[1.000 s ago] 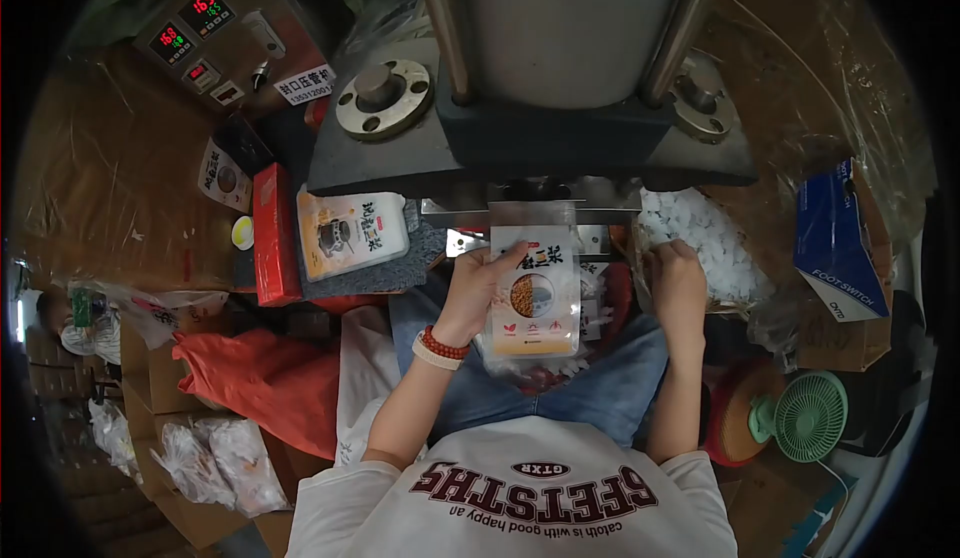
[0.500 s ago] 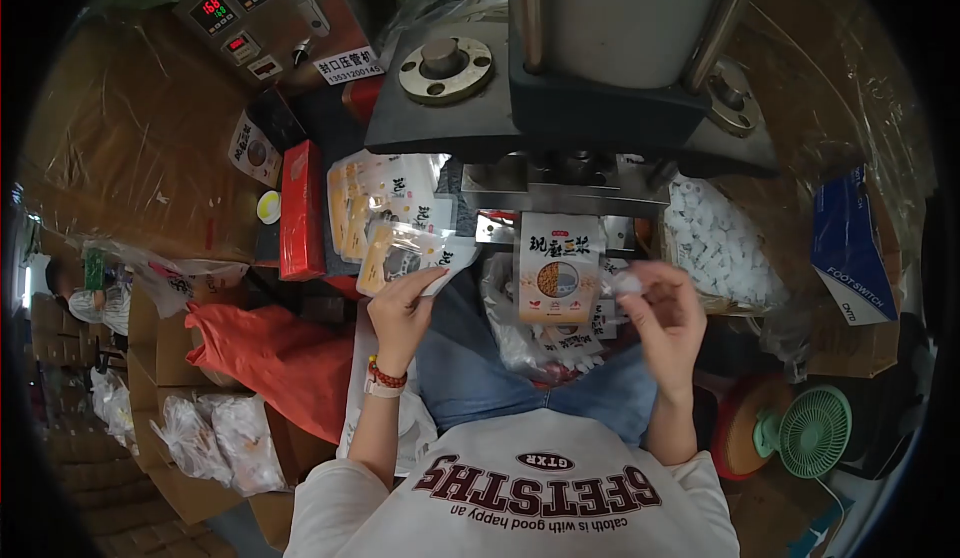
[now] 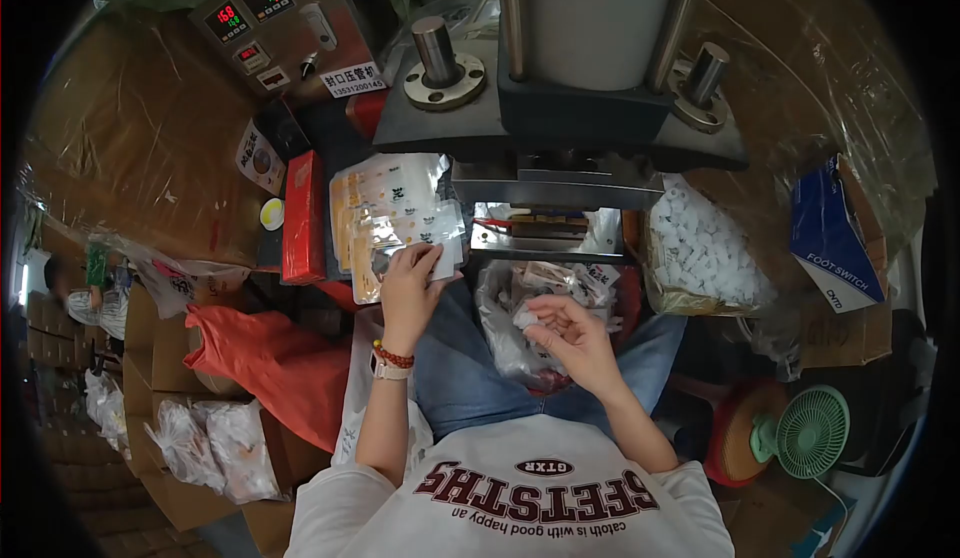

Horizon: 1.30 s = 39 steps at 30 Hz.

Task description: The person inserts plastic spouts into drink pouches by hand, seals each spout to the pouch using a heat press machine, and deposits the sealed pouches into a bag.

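My left hand (image 3: 410,293) is closed on the edge of a printed plastic pouch (image 3: 375,276) at the front of an overlapping stack of pouches (image 3: 385,183). Between the fingertips of my right hand (image 3: 575,336) is a small white plastic spout (image 3: 525,318). That hand hovers over a clear plastic bag (image 3: 500,323) on my lap, which holds several printed pouches. Beyond it, the metal sealing jaws (image 3: 545,243) of a press stand apart, with no pouch between them.
A heap of small white spouts (image 3: 705,243) lies right of the press. A red box (image 3: 303,218) borders the pouch stack. The control box (image 3: 290,33) with lit displays is at upper left. A blue foot-switch box (image 3: 835,243) and a green fan (image 3: 812,430) are at right.
The pouch hanging at the press has gone from the jaws, and the press's upper part has shifted. My right hand moved left over the bag; my left hand lowered its pouch onto the stack.
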Each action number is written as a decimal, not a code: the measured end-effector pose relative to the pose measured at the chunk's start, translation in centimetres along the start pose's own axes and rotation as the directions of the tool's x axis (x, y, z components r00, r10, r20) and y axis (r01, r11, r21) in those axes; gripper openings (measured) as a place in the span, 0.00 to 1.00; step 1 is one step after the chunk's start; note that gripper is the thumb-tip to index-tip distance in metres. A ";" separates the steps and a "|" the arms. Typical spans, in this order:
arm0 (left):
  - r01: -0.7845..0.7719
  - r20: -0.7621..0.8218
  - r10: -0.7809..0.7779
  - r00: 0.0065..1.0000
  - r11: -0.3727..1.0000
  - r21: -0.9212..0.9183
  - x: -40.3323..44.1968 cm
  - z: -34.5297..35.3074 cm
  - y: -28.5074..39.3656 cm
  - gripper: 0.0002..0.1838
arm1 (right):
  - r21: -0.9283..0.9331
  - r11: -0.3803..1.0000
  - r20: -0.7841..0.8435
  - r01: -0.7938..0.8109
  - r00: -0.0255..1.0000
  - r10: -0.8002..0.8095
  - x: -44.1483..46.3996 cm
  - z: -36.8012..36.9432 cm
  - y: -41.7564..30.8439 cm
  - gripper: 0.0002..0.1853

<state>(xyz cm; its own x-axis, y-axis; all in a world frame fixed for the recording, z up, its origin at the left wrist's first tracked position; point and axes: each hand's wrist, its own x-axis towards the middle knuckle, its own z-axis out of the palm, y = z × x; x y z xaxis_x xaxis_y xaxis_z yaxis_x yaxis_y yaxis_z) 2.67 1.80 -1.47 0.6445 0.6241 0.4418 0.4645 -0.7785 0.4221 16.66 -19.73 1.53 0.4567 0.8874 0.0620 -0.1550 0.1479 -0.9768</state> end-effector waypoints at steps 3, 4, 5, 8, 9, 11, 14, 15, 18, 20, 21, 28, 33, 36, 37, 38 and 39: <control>-0.041 0.088 0.049 0.995 0.994 -0.098 -0.2 -1.1 -0.6 0.18 | 0.128 0.991 0.043 -0.049 0.998 0.043 0.0 0.0 -0.4 0.17; -0.037 0.121 0.058 0.991 0.986 -0.163 -0.3 -1.4 -0.8 0.18 | 0.223 0.975 0.026 0.008 1.000 -0.015 -0.1 -0.1 -1.5 0.17; -0.039 0.122 0.059 0.991 0.986 -0.162 -0.3 -1.5 -1.1 0.18 | 0.314 0.947 0.003 0.066 0.998 -0.071 -0.2 -0.1 -2.6 0.17; 0.027 0.156 0.002 0.988 0.984 -0.178 0.0 -1.9 -0.6 0.19 | 0.316 0.941 -0.025 0.120 0.993 -0.118 -0.2 -0.2 -4.3 0.16; 0.016 0.055 -0.005 0.998 0.978 -0.208 -0.2 -2.2 0.1 0.18 | 0.313 0.942 -0.032 0.124 0.992 -0.121 -0.3 -0.1 -4.7 0.16; 0.003 -0.039 -0.013 0.999 0.971 -0.240 -0.4 -3.3 2.7 0.18 | 0.183 0.960 -0.097 0.210 0.976 -0.195 -0.5 0.2 -5.1 0.14; -0.175 -0.149 0.134 0.980 0.935 -0.309 -1.1 -4.7 6.9 0.20 | 0.115 0.944 -0.201 0.309 0.938 -0.282 -0.4 0.8 -5.2 0.14; -0.173 -0.145 0.133 0.980 0.935 -0.311 -1.2 -5.1 7.9 0.20 | 0.114 0.945 -0.203 0.305 0.939 -0.279 0.2 0.6 -5.1 0.14; -0.290 -0.112 0.274 0.955 0.941 -0.172 -1.2 -5.8 9.5 0.24 | -0.641 0.596 0.171 0.484 0.847 -0.504 1.6 -0.3 -4.7 0.18; -0.328 -0.062 0.322 0.945 0.918 -0.225 -1.0 -6.5 9.8 0.25 | -0.711 0.435 0.318 0.553 0.804 -0.502 0.9 -1.0 -6.7 0.18; -0.357 -0.005 0.370 0.929 0.892 -0.277 -1.0 -6.9 10.1 0.25 | -0.743 0.268 0.456 0.613 0.757 -0.468 0.7 -1.3 -7.4 0.18; 0.735 0.730 -0.207 0.652 0.410 -0.540 -2.4 0.6 9.7 0.10 | -0.823 0.391 0.191 0.412 0.849 -0.492 1.7 -2.6 -7.4 0.19; 0.750 0.735 -0.197 0.648 -0.002 -0.662 2.3 2.9 10.0 0.10 | -0.919 0.392 -0.259 -0.026 0.790 -0.555 1.7 -7.9 -8.2 0.15; 0.716 0.722 -0.144 0.677 -0.099 -0.691 4.1 5.1 8.7 0.11 | -0.963 0.018 -0.243 -0.268 0.841 -0.484 3.1 -11.4 -4.2 0.13; 0.717 0.723 -0.147 0.675 -0.098 -0.690 4.1 5.1 8.8 0.11 | -0.964 0.020 -0.243 -0.266 0.842 -0.482 3.3 -11.5 -3.4 0.13; 0.716 0.723 -0.153 0.674 -0.104 -0.690 4.2 5.3 9.0 0.12 | -0.942 0.056 -0.324 -0.330 0.856 -0.402 3.6 -11.6 -2.9 0.12; 0.716 0.723 -0.162 0.672 -0.112 -0.690 4.2 5.4 9.1 0.13 | -0.916 0.084 -0.398 -0.393 0.862 -0.314 3.9 -11.8 -2.5 0.11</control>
<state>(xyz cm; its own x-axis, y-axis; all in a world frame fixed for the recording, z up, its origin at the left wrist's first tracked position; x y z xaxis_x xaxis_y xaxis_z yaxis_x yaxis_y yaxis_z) 12.91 -3.01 -0.02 0.7968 0.4968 -0.3441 -0.0095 0.5796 0.8149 29.14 -21.79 1.82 0.7911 0.5445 0.2785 0.6100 -0.7359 -0.2939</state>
